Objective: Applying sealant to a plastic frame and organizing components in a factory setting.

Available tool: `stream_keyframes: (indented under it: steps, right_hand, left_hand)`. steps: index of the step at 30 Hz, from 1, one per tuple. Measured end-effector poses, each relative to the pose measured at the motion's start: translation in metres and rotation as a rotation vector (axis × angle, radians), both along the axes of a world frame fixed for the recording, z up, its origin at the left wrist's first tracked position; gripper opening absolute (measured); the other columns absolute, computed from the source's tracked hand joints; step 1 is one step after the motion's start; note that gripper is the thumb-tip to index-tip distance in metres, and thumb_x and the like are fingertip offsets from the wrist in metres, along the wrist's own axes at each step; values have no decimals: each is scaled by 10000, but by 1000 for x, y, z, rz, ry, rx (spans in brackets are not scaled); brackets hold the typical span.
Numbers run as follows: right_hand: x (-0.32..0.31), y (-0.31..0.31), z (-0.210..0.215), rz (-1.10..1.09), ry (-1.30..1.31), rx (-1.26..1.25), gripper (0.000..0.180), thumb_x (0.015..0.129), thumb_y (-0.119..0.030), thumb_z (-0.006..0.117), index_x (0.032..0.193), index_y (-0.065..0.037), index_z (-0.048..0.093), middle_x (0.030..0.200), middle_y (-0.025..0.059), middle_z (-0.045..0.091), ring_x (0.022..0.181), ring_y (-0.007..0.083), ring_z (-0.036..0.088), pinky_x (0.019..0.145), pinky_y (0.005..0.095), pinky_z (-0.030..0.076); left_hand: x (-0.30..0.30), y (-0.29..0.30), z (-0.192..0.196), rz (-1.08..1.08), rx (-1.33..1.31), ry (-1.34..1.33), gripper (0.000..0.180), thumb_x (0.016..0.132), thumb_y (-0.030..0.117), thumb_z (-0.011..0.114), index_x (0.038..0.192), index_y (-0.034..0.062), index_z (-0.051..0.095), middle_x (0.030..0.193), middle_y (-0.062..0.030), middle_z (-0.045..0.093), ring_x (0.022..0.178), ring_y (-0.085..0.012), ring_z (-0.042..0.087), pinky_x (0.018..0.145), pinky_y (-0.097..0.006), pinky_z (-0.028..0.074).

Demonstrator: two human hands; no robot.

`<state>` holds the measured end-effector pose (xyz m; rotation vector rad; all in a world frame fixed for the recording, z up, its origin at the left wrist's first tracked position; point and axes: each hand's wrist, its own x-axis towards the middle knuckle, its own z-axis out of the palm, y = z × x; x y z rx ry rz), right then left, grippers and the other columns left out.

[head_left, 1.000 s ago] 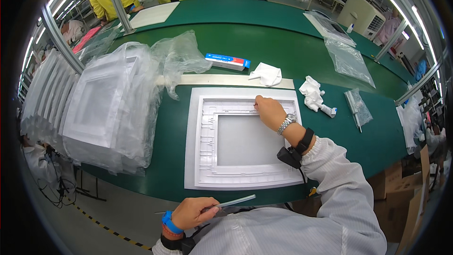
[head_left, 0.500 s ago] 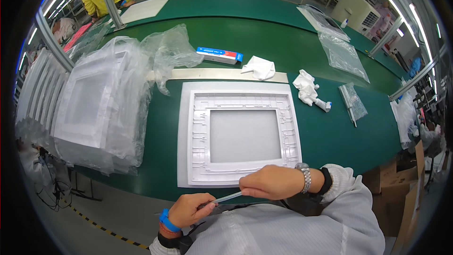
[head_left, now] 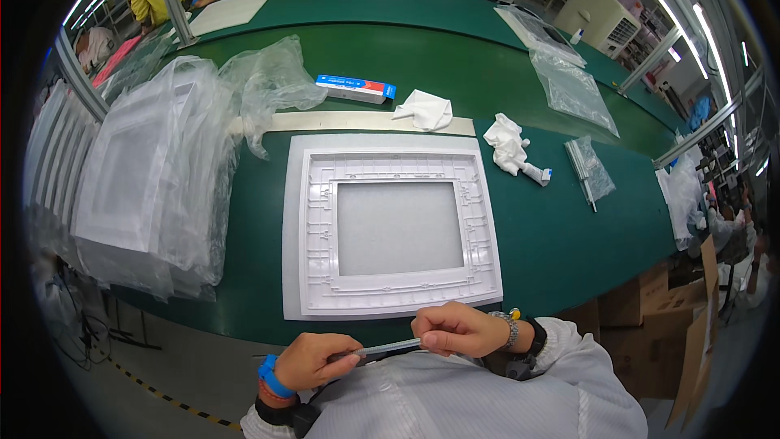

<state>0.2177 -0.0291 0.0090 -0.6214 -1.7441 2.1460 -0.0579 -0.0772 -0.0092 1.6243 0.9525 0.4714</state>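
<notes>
A thin pale strip (head_left: 392, 347) stretches between my two hands, close to my body and just off the table's near edge. My left hand (head_left: 313, 360) is closed around one end, and the fingers and thumb of my right hand (head_left: 459, 329) pinch the other. What material the strip is, I cannot make out. Beyond my hands lies a white plastic frame (head_left: 481, 236) with a rectangular opening, its ribbed side up. A white foam sheet (head_left: 294, 219) is underneath it, resting on the green table (head_left: 561, 252).
Bagged white frames (head_left: 114, 187) are stacked at left. Behind the frame are a blue-and-white box (head_left: 354, 89) and a white cloth (head_left: 424, 110). To the right lie a crumpled white cloth (head_left: 508, 143) and a clear bag with thin rods (head_left: 591, 169). Cardboard boxes (head_left: 650, 333) stand lower right.
My right hand has come down toward my body, off the frame's near edge. The strip now lies more level between my hands. The whole view has shifted slightly.
</notes>
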Motion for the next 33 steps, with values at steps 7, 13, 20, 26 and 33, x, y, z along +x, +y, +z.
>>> stream_keyframes:
  steps: [7, 13, 20, 26, 33]
  right_hand:
    - [-13, -8, -3, -95, 354, -201, 244, 965, -195, 447, 766, -61, 405, 615, -24, 399, 504, 46, 276, 462, 208, 251]
    - [-16, -8, 3, -279, 261, -317, 216, 955, -149, 450, 768, -50, 409, 617, -23, 410, 499, 48, 293, 447, 209, 253]
    - [17, 38, 15, -978, -234, 836, 162, 860, -5, 524, 718, -16, 448, 568, 24, 434, 500, 75, 399, 450, 231, 317]
    - [67, 102, -15, -650, -982, 1184, 254, 907, -233, 508, 742, -41, 525, 564, 131, 545, 504, 308, 544, 480, 399, 429]
    - [74, 109, -10, -603, -1267, 1120, 378, 927, -359, 462, 724, -48, 533, 648, 171, 582, 602, 366, 575, 499, 458, 422]
  left_hand:
    - [6, -1, -2, -33, -135, -154, 216, 896, 164, 523, 1021, 16, 619, 739, -76, 628, 631, -147, 576, 605, -260, 463]
    - [3, -4, -16, -41, -141, -266, 234, 922, 167, 478, 1016, -3, 610, 735, -56, 630, 640, -106, 563, 592, -233, 452]
    - [-6, -4, -20, 65, -159, -247, 205, 921, 170, 493, 994, 15, 606, 679, -31, 585, 609, -92, 537, 583, -227, 437]
    - [-12, -15, -31, 163, -131, -236, 193, 918, 163, 490, 972, 16, 602, 664, -34, 584, 598, -96, 533, 572, -235, 435]
    - [-14, -18, -30, 166, -97, -198, 186, 918, 158, 490, 968, 20, 604, 654, -35, 582, 588, -97, 531, 559, -239, 434]
